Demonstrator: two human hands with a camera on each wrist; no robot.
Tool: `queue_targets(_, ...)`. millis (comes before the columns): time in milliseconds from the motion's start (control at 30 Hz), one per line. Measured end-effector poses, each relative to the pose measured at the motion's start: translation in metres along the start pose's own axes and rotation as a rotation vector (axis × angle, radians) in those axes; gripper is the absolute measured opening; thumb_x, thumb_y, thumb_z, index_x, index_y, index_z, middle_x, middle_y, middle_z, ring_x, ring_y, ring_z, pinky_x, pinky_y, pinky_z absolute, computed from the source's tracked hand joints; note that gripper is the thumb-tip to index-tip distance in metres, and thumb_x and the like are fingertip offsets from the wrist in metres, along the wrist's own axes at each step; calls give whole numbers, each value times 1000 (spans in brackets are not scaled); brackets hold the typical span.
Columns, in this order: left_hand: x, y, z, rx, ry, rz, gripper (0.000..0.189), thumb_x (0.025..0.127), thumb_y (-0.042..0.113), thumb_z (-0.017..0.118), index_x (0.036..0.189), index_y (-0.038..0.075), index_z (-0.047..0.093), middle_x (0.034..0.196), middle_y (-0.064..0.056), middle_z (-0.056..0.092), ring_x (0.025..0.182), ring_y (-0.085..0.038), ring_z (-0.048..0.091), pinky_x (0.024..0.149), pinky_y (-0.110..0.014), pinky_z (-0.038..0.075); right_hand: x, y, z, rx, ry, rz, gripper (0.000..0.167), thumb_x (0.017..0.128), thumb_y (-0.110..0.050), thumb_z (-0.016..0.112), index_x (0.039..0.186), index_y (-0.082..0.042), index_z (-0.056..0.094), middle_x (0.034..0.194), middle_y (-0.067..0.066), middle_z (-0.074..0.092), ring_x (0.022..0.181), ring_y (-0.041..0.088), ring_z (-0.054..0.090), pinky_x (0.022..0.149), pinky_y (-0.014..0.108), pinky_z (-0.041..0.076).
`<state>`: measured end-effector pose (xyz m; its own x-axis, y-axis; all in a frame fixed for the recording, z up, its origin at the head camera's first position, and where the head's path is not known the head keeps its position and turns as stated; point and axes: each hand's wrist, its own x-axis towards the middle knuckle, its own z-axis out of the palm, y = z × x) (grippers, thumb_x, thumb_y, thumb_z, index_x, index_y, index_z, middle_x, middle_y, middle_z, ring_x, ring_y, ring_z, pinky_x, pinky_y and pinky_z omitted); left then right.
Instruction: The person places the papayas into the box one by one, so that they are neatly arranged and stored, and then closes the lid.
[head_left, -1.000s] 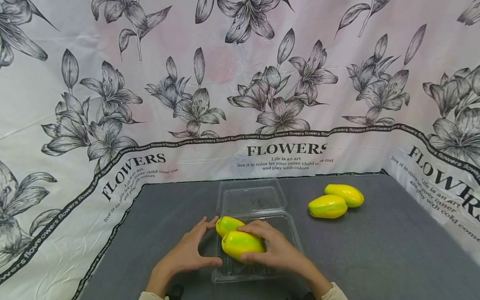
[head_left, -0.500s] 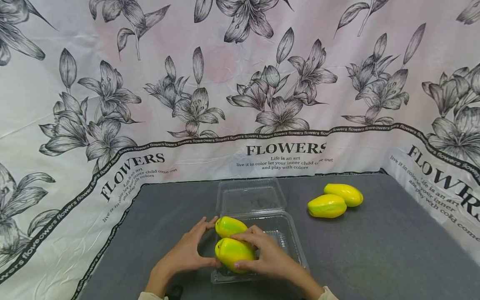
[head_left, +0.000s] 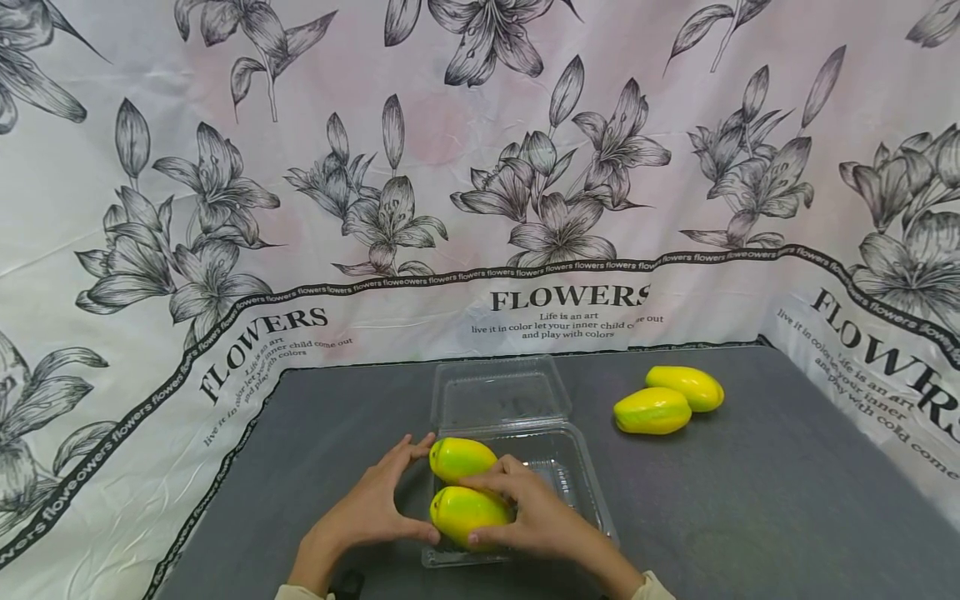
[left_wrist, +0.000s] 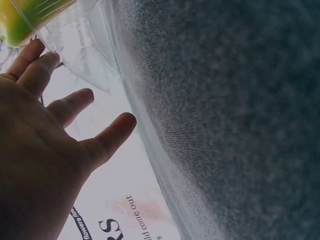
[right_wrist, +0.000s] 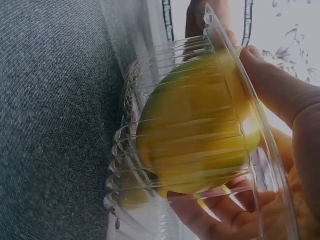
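Note:
A clear plastic clamshell box [head_left: 596, 483] lies on the dark table with its lid folded back. Two yellow-green papayas are in its left part, the far papaya [head_left: 461, 458] behind the near papaya [head_left: 459, 512]. My right hand [head_left: 538, 515] grips the near one, thumb at the front and fingers behind. In the right wrist view this papaya [right_wrist: 200, 130] shows through the ribbed box wall. My left hand [head_left: 375, 504] spreads its fingers along the box's left side, thumb near the front. In the left wrist view its fingers [left_wrist: 70, 105] look extended and hold nothing.
Two more papayas [head_left: 656, 411] lie against each other on the table [head_left: 750, 500], to the right of the box. The transparent lid [head_left: 501, 396] lies flat behind the box. A flower-printed cloth [head_left: 420, 225] hangs behind and at both sides.
The near papaya has moved left and toward me with my right hand, opening a gap from the far papaya. My left hand has hardly moved.

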<state>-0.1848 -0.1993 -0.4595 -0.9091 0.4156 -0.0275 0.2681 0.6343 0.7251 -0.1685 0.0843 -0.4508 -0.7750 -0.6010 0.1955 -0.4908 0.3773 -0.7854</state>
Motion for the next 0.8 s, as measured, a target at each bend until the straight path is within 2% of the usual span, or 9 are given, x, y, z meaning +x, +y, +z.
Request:
queue_targets(200,1,-1,0,7,-5,4,100,66,56,92,149,46,38,167,21,24,161,-32,7,113,-83,11,-1,1,1,-4,-5,9,64,80,-42,86,139,-27,65,107,-2,53,90,8,49,75,21,46)
queue_targets(500,0,-1,0,8,-8,9,100,66,56,91,150,45,37,169,17,24,161,-33,7,113,-83,13,-1,1,1,-10,-1,18,63,78,-40,88,137,-27,67,105,-3,52,89,7,47,74,21,45)
queue_targets(800,1,-1,0,4,-13,8,100,66,56,91,150,44,38,168,19,23,161,-32,6,113,-83,11,-1,3,1,-7,-7,15,64,78,-41,88,137,-27,67,104,-3,52,88,7,47,72,21,44)
